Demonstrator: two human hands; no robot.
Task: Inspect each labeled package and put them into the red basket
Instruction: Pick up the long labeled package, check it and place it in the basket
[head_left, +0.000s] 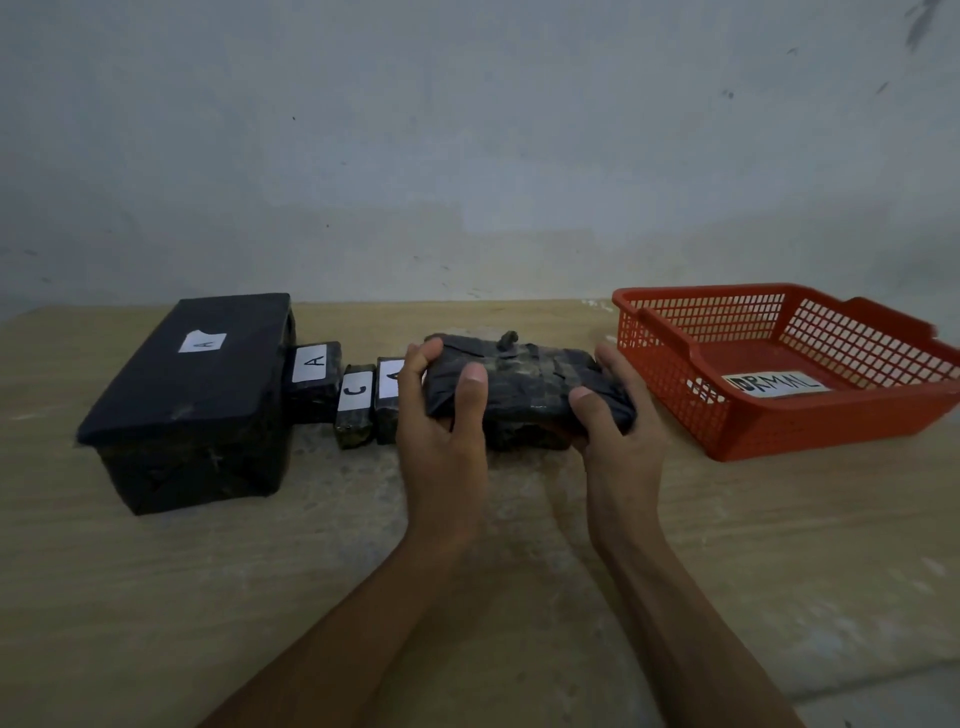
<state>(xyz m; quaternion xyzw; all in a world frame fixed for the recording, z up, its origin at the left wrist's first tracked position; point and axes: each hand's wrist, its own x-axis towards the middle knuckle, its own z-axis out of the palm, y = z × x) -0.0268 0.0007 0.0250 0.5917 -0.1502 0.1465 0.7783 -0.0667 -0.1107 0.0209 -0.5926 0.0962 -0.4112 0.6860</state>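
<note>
Fingers: both hands grasp one black wrapped package (524, 387) at its two ends; the left hand's fingers (423, 358) curl over the far edge at its 9 o'clock end, with the thumb (470, 387) pressed flat on the near top face.
Right hand (618, 415): its fingers wrap the 3 o'clock end, thumb on the near corner, palm facing inward.
Left hand (441, 426): palm set against the package's left side, forearm running down toward 6 o'clock.
Held package: lies between the two palms at the scene's centre, long side left to right, crinkled wrap on top with a small dark nub at its far edge; no label shows on the visible faces, and I cannot tell whether it rests on the table (156, 597) or is just lifted.
Red basket (779, 415): at 3 o'clock of the held package, near the right hand but apart from it, with a white label reading roughly "NORMAL" on its floor.
Large black box (192, 395): at 9 o'clock, white "A" label on its lid.
Small packages: three stand in a row between the box and the left hand, labelled "A" (314, 382), "C" (356, 405) and a third (388, 395) partly hidden behind the left hand.
</note>
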